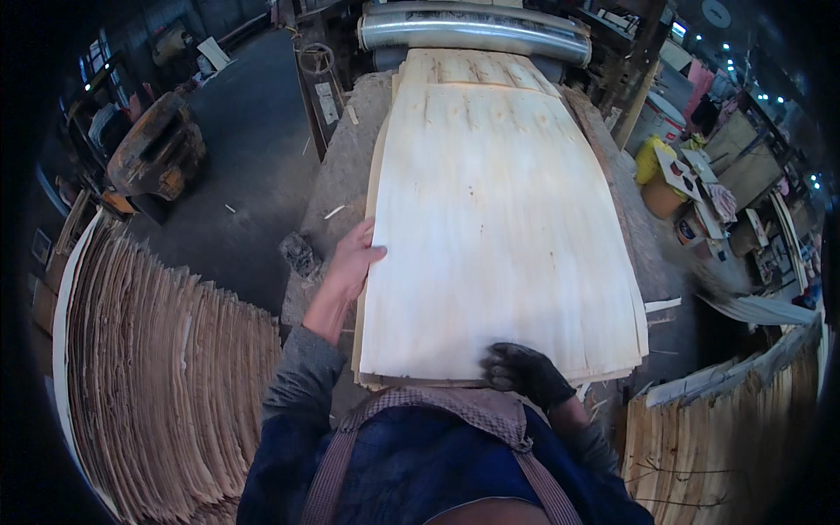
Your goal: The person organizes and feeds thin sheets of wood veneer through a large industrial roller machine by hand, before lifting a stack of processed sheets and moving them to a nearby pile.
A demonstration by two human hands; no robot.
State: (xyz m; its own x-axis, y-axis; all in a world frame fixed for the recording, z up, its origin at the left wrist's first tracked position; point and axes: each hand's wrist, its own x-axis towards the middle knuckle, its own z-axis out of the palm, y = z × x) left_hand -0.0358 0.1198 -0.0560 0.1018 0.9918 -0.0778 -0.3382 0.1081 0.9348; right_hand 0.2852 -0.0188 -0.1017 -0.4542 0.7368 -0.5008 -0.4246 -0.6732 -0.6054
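A pale wood veneer sheet [490, 227] lies on top of a stack, its long sides running away from me. My bare left hand [348, 267] grips the stack's left edge, thumb over the top sheet and fingers partly hidden along the side. At the near edge, right of the middle, is my right hand [525, 372] in a dark glove. Motion smears its fingers, so whether they hold the edge is unclear. Beyond the far end of the sheets, a shiny metal roller [472, 37] spans the machine.
Under the veneer is a worn table [337, 188] with wood scraps and a dark lump [300, 254] on its left side. Stacks of veneer stand at lower left [166, 376] and lower right [717, 429]. A rusty machine body [157, 149] sits at far left; buckets and clutter fill the right.
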